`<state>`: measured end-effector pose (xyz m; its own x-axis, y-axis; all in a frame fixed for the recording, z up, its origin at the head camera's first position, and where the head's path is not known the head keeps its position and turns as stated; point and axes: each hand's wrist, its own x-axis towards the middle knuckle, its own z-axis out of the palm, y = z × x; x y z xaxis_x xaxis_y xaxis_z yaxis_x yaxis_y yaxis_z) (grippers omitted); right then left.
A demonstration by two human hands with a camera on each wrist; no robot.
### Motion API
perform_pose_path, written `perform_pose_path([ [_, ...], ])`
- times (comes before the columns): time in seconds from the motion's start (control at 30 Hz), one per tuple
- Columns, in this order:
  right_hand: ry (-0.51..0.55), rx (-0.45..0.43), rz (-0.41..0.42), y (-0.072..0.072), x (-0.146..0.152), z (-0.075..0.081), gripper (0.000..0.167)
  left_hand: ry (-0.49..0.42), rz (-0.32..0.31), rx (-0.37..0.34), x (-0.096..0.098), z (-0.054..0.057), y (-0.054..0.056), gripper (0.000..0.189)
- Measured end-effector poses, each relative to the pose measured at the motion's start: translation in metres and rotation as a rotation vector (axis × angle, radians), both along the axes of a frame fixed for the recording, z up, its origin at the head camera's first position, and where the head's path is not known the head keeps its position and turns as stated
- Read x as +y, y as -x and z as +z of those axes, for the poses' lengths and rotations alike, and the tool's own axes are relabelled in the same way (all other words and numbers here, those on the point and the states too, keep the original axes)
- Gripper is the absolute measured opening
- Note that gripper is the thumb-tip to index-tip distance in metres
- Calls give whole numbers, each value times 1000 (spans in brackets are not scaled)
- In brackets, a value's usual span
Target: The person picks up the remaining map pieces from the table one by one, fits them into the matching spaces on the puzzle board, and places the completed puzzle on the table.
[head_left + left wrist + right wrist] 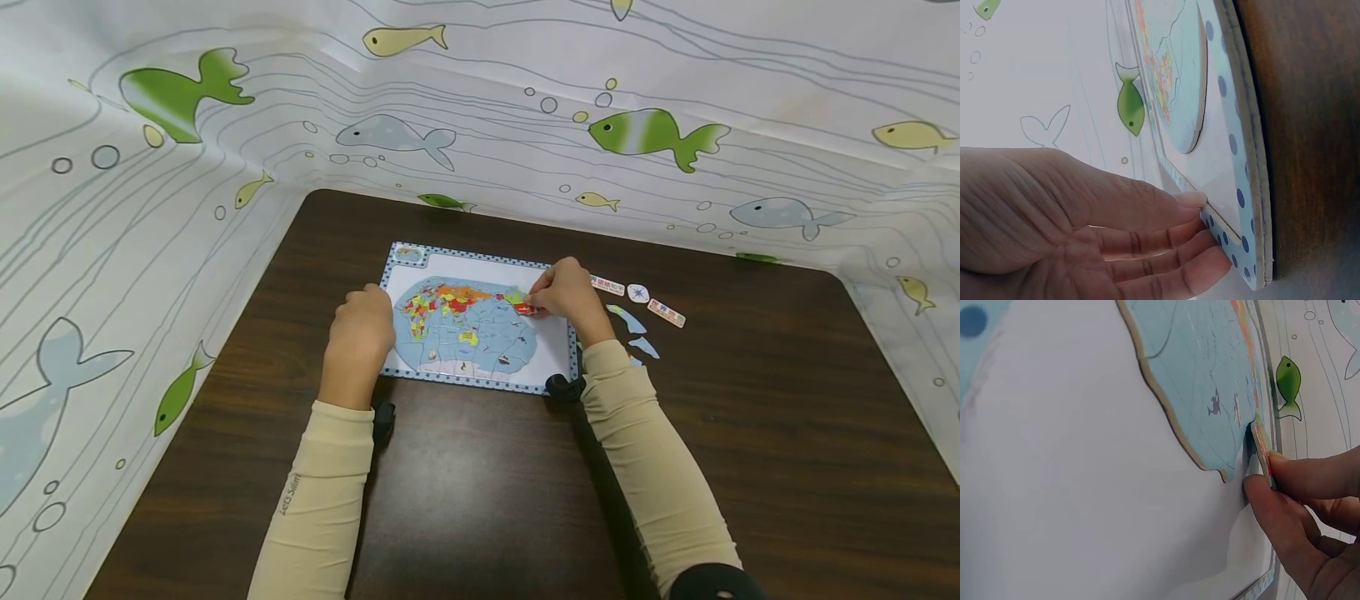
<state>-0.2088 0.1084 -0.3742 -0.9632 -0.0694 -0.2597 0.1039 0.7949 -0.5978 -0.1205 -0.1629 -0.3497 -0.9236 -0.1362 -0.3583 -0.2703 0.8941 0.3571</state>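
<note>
A world map jigsaw puzzle board [480,382] with a dotted blue border lies on the table, much of its map filled in. My left hand [362,333] is at the board's left edge. In the left wrist view the thumb [1190,199] lies on the dotted border and the fingers curl against its side. Over the map's upper right, my right hand [566,292] pinches a red and green puzzle piece [1262,450] between thumb and fingers. Seen from the right wrist, that piece stands tilted beside the blue map [1194,419], near a gap in its edge.
Right of the board lie loose blue puzzle pieces [627,318], two label strips [666,313] with writing, and a compass piece [638,293]. A white fish-print sheet [510,125] rises around the back and sides of the dark wooden table [480,483].
</note>
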Motion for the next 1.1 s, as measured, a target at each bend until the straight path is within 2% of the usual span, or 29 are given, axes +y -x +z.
perform_pose_path([
  [0.37, -19, -10, 17, -1, -3, 2, 12, 9, -3, -22, 0, 1, 0, 53],
  [0.83, -30, 54, 31, -2, -8, -1, 13, 13, -11, 3, 1, 0, 0, 46],
  [1.1, -61, 39, 35, -1, -11, -1, 14, 12, -19, 0, 0, 1, 0, 47],
])
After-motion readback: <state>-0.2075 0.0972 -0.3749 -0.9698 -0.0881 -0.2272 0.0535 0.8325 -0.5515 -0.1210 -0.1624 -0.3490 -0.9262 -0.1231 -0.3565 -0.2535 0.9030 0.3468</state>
